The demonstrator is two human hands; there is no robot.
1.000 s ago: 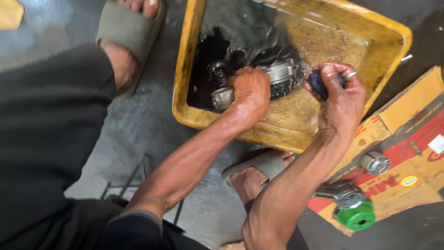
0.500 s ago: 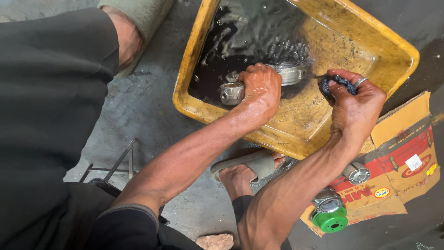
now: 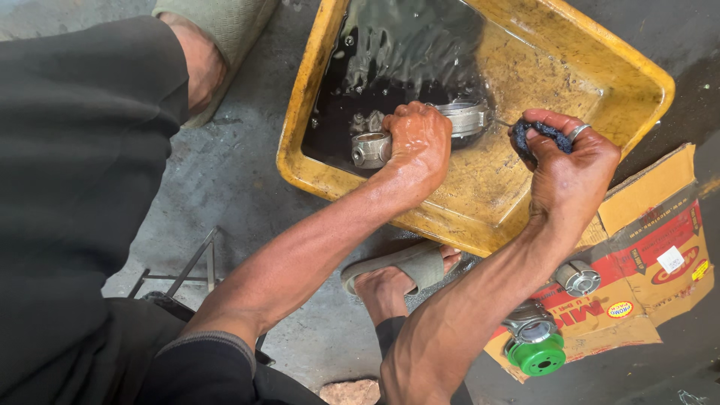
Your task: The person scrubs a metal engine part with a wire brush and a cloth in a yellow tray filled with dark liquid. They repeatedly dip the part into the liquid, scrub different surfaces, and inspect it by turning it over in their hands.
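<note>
I note left hand (image 3: 418, 142) fingers clenched round a metal part (image 3: 420, 133) in the yellow tray (image 3: 600, 75); right hand (image 3: 571, 161) fingers grasping dark cloth (image 3: 541, 135).

Open room inside the yellow tray (image 3: 637, 82) toward 1 o'clock, bare sloped bottom there. Blocked at 11 o'clock by dark liquid (image 3: 390, 67) and the metal part (image 3: 457, 120) under the left hand (image 3: 416, 142). At 4 o'clock, flattened cardboard (image 3: 660, 225) crowded with metal fittings (image 3: 577, 277) and a green cap (image 3: 538, 355). Bare concrete floor (image 3: 240, 172) free at 9 o'clock.
</note>
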